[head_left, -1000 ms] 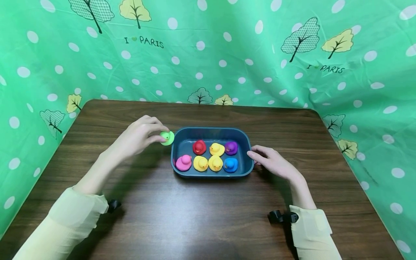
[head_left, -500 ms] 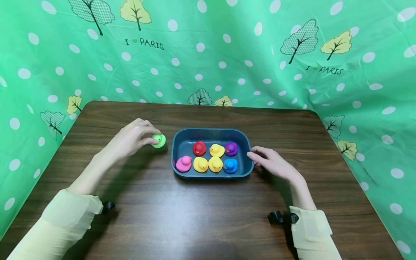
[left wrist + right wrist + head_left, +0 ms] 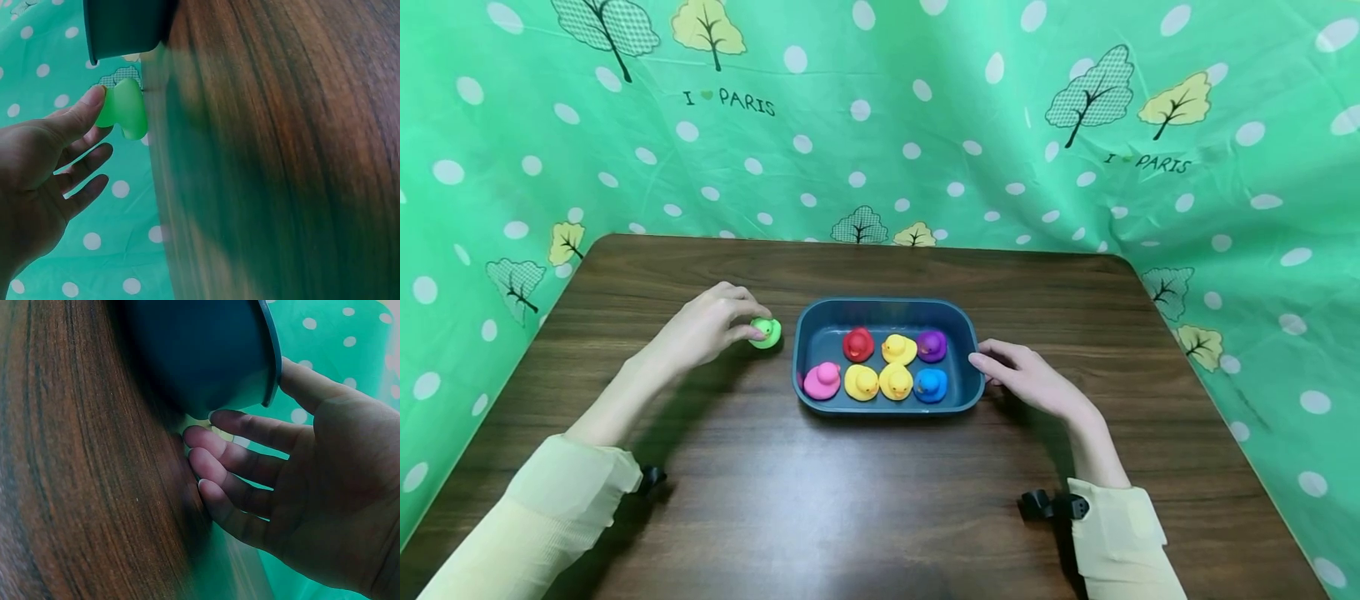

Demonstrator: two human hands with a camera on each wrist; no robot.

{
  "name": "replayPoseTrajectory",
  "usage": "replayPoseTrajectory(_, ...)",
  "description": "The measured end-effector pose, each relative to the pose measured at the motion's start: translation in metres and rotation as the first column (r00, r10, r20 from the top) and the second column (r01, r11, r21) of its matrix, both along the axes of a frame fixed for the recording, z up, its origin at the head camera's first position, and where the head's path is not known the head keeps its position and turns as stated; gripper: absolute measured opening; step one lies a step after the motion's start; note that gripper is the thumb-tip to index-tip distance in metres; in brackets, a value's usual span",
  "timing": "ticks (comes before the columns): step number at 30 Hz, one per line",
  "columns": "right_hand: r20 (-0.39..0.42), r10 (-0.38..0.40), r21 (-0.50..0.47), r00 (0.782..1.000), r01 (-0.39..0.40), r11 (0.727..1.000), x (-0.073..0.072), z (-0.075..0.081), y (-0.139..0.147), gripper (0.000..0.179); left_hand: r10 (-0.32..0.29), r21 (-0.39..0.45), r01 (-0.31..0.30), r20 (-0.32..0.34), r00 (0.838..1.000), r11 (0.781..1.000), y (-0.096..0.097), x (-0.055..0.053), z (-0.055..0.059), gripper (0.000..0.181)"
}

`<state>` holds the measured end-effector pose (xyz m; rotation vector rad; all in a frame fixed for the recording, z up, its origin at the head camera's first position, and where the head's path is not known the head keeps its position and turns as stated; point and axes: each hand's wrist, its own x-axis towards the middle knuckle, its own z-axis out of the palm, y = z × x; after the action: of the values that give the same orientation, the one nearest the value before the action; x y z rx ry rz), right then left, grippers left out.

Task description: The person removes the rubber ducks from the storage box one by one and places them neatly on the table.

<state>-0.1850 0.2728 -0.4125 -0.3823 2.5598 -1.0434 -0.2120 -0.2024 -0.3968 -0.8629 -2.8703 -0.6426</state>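
Both hands are busy here: the left hand (image 3: 711,321) has the green duck (image 3: 767,333) pinched between thumb and forefinger, the remaining fingers loosely bent and parted in the left wrist view. That duck sits just off the tray's left end, nearer the far edge of the surface (image 3: 820,500) than the near one, and whether its base touches down, I can't tell!

Over to the right hand (image 3: 1026,379), half open, thumb against the rim at the right end of the dark blue tray (image 3: 829,333), forefinger tucked low against the outer wall, the other fingers curved beneath. The tray lies lengthwise along the far edge, in from both far corners.

And what a line-up inside! Far row, left to right: red duck (image 3: 858,344), a yellow duck (image 3: 898,349), purple duck (image 3: 932,346). Near row: pink duck (image 3: 822,381) by the near-left corner of the tray, second yellow duck (image 3: 861,383), third yellow duck (image 3: 896,382), then blue duck (image 3: 931,386). Beyond the far edge hangs a dotted green cloth (image 3: 887,100).
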Motion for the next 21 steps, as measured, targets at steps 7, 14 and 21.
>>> replayPoseTrajectory(7,-0.001,0.001,0.000,1.000,-0.001,1.000,0.0001,-0.0002,0.0001,0.036,-0.012,-0.003,0.012,-0.012,1.000,1.000,0.0031,-0.0035,-0.0065,0.028)
replayPoseTrajectory(14,-0.002,-0.006,0.006,1.000,0.006,1.000,0.0003,-0.0013,0.0008,0.042,-0.018,-0.011,0.018,-0.014,1.000,1.000,0.0064,-0.0050,-0.0079,0.029)
replayPoseTrajectory(21,0.006,-0.009,0.032,1.000,0.009,0.999,0.0007,-0.0014,0.0010,0.056,-0.017,-0.015,0.017,-0.004,1.000,1.000,0.0077,-0.0045,-0.0097,0.029)
